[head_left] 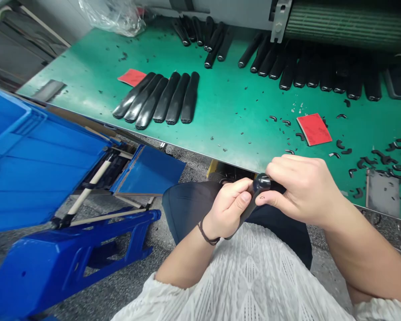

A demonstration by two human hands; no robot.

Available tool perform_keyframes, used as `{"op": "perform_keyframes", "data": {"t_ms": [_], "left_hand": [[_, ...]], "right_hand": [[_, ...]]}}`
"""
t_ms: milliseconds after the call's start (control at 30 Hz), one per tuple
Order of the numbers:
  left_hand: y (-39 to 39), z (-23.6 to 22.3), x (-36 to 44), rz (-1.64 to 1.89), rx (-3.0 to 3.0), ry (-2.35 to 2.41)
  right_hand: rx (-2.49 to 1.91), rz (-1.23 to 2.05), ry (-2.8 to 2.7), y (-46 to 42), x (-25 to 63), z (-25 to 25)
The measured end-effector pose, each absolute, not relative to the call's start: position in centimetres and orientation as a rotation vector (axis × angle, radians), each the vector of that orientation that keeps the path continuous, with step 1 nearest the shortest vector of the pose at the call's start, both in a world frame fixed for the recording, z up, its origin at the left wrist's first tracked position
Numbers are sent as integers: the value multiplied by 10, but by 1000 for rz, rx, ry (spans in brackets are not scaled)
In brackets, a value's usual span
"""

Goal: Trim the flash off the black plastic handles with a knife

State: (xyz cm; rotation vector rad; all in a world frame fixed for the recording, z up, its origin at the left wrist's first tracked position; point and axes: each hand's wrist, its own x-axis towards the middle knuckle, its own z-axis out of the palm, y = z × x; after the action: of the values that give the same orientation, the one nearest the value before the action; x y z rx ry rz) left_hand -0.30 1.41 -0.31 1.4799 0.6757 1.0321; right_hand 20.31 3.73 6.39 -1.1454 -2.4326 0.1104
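Observation:
My left hand (232,205) is wrapped around a long black plastic handle-like piece (261,183). Its glossy rounded end points up and away from me, above my lap. Against that end, my right hand (297,189) is closed, with the thumb on the near side and the fingers curled on the far side. Whether anything small sits inside the right fingers is hidden. On the green table (217,116) beyond, a row of several similar black pieces (167,98) lies side by side at the left.
More black pieces (289,71) line the back under a green roller (349,22). Red square pads (314,129) and curved black scraps (384,156) lie on the table. A grey flat block (383,191) is at the right edge. Blue bins (43,160) stand at the left.

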Motion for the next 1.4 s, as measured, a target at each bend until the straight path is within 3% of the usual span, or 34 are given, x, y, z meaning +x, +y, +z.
{"op": "perform_keyframes", "data": {"t_ms": [300,500,1400], "left_hand": [[7,0,10,1082,1285,718],[2,3,18,1068,1082,771],[27,8,26,1258,793,909]], "right_hand": [[-1173,-375,-2291,27,196,53],[-1271,-521,-2179,21,186,41],[-1205,-120,-2403,-6,172,17]]}}
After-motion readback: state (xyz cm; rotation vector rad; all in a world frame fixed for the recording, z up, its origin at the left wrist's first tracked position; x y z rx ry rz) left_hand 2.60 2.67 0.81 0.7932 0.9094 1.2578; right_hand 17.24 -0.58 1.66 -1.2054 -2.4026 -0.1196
